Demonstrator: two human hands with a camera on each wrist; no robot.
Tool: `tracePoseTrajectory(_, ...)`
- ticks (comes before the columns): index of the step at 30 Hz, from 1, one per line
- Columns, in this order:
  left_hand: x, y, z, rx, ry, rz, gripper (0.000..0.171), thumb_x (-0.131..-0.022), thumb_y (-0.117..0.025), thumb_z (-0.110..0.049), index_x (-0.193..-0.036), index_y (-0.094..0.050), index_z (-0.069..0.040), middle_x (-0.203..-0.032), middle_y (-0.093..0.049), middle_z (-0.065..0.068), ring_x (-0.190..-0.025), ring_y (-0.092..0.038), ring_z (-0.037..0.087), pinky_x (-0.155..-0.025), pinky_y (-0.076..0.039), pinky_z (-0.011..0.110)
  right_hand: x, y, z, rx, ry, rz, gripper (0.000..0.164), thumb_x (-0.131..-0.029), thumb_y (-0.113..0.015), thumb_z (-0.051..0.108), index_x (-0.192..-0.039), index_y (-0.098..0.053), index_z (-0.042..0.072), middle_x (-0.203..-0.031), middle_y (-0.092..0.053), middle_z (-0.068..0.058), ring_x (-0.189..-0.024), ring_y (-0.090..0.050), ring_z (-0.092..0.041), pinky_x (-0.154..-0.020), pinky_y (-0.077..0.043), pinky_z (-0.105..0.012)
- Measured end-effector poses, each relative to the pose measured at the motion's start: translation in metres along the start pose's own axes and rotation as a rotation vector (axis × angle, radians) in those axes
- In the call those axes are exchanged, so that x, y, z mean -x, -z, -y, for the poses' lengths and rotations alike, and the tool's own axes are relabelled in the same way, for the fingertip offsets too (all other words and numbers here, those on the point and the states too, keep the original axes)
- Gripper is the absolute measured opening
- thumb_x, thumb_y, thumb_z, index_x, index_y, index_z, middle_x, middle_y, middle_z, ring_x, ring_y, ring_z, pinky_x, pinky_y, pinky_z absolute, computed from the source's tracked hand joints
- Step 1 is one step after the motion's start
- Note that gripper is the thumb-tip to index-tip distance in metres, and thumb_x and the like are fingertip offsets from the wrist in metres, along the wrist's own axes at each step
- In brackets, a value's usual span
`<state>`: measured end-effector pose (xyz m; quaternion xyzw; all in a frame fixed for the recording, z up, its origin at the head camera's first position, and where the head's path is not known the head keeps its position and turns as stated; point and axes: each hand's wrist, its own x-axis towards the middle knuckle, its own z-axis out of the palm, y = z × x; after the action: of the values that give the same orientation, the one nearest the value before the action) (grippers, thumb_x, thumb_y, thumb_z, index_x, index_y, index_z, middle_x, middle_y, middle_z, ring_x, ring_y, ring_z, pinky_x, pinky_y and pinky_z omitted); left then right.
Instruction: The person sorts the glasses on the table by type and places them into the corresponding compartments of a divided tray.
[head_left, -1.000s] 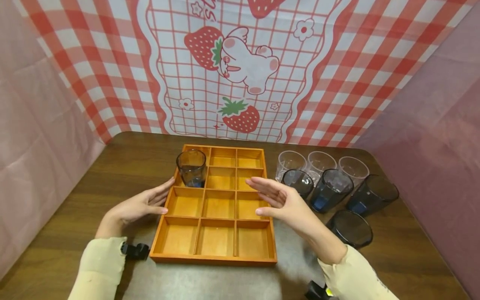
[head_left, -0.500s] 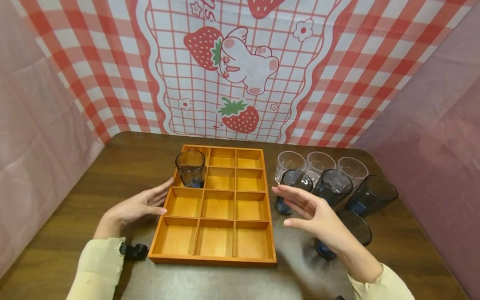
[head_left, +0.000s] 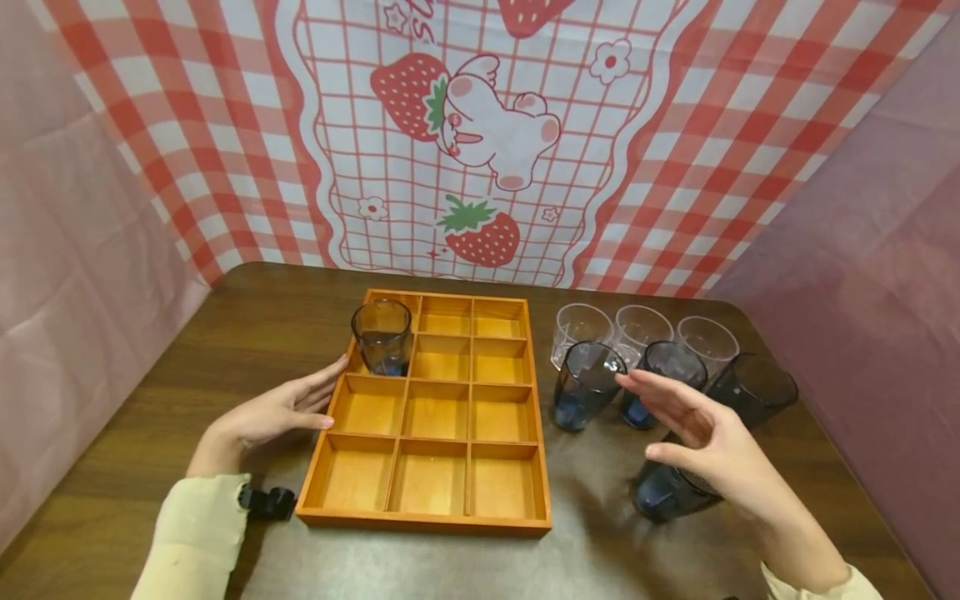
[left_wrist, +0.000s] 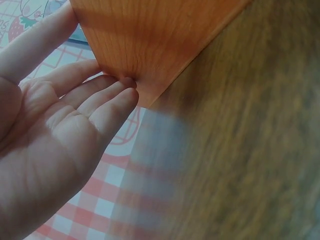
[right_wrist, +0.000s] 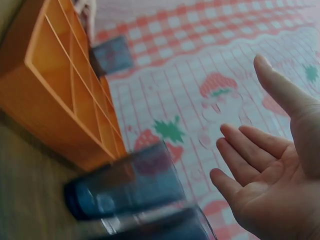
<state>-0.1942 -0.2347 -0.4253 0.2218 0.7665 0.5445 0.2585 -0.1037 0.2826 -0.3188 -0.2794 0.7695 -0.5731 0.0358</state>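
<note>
A wooden divided tray (head_left: 435, 523) lies on the table, with one dark tinted glass (head_left: 382, 335) standing in a left compartment of its second row from the back. My left hand (head_left: 273, 417) rests its fingertips and thumb on the tray's left side; in the left wrist view the fingers touch the wooden side wall (left_wrist: 145, 45). My right hand (head_left: 708, 437) hovers with relaxed fingers over a dark glass (head_left: 663, 496) at the right, holding nothing. Beside its fingertips stands another dark glass (head_left: 585, 392). In the right wrist view the palm shows, apart from the blurred glass (right_wrist: 127, 185).
Behind the dark glasses stands a row of clear glasses (head_left: 581, 325). More dark glasses (head_left: 750, 387) stand close by at the right. A checked strawberry cloth (head_left: 480, 150) hangs behind the table, with pink cloth (head_left: 90, 208) at both sides.
My right hand has moved right, from above the tray's right edge to above the dark glasses. The left hand, the tray and the glasses stay where they were.
</note>
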Motion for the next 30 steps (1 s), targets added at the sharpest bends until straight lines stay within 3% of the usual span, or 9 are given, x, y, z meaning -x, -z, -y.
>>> tracePoseTrajectory(5, -0.001, 0.001, -0.001, 0.011, -0.027, 0.013, 0.084, -0.096, -0.059, -0.011, -0.156, 0.0, -0.006, -0.162, 0.007, 0.022, -0.146, -0.003, 0.048, -0.105, -0.035, 0.008, 0.012, 0.018, -0.006, -0.005, 0.042, -0.02, 0.07, -0.082, -0.055, -0.024, -0.146, -0.03, -0.011, -0.146, -0.052, -0.001, -0.136, -0.045, -0.004, -0.109, -0.037, -0.011)
tracePoseTrajectory(8, -0.001, 0.0, -0.001, 0.013, -0.033, 0.014, 0.084, -0.096, -0.059, -0.011, -0.156, -0.001, -0.005, -0.161, 0.007, 0.022, -0.146, -0.003, 0.048, -0.106, -0.034, 0.008, 0.02, 0.024, -0.01, -0.015, 0.057, -0.039, 0.07, -0.081, -0.054, -0.026, -0.145, -0.029, -0.013, -0.146, -0.052, -0.004, -0.136, -0.045, -0.005, -0.109, -0.036, -0.011)
tracePoseTrajectory(14, -0.001, -0.001, -0.001, 0.013, -0.038, 0.011, 0.084, -0.095, -0.059, -0.011, -0.156, -0.001, -0.006, -0.162, 0.006, 0.022, -0.146, -0.003, 0.048, -0.107, -0.032, 0.009, 0.036, 0.034, -0.019, -0.001, 0.009, -0.082, 0.07, -0.082, -0.052, -0.027, -0.146, -0.026, -0.013, -0.148, -0.05, -0.003, -0.137, -0.044, -0.004, -0.109, -0.036, -0.01)
tracePoseTrajectory(19, 0.0, 0.0, 0.0, 0.01, -0.039, 0.007, 0.084, -0.096, -0.059, -0.012, -0.156, -0.002, -0.005, -0.161, 0.006, 0.023, -0.145, -0.003, 0.049, -0.112, -0.032, 0.02, 0.047, 0.041, -0.026, -0.003, 0.0, -0.097, 0.072, -0.082, -0.051, -0.028, -0.146, -0.023, -0.014, -0.149, -0.048, -0.001, -0.136, -0.043, -0.003, -0.109, -0.036, -0.01)
tracePoseTrajectory(24, 0.001, 0.0, 0.001, 0.013, -0.02, -0.004, 0.085, -0.095, -0.06, -0.012, -0.156, -0.001, -0.006, -0.162, 0.005, 0.021, -0.146, -0.004, 0.047, -0.106, -0.032, 0.008, 0.056, 0.046, -0.033, -0.073, 0.034, -0.078, 0.072, -0.082, -0.046, -0.03, -0.147, -0.02, -0.015, -0.151, -0.045, -0.003, -0.139, -0.041, -0.004, -0.11, -0.035, -0.01)
tracePoseTrajectory(27, 0.001, 0.0, 0.001, 0.011, -0.01, -0.004, 0.085, -0.095, -0.06, -0.012, -0.156, -0.002, -0.007, -0.162, 0.005, 0.02, -0.147, -0.005, 0.046, -0.112, -0.033, 0.018, 0.064, 0.047, -0.037, -0.078, 0.007, -0.084, 0.071, -0.084, -0.044, -0.029, -0.148, -0.019, -0.013, -0.152, -0.044, 0.0, -0.139, -0.039, -0.001, -0.109, -0.034, -0.007)
tracePoseTrajectory(30, 0.0, 0.0, 0.002, 0.007, -0.004, -0.006, 0.084, -0.095, -0.06, -0.012, -0.157, -0.002, -0.008, -0.163, 0.003, 0.019, -0.147, -0.006, 0.045, -0.116, -0.026, 0.039, 0.071, 0.049, -0.043, -0.065, -0.006, -0.088, 0.072, -0.084, -0.045, -0.029, -0.149, -0.017, -0.013, -0.154, -0.041, -0.001, -0.141, -0.037, -0.001, -0.109, -0.032, -0.007)
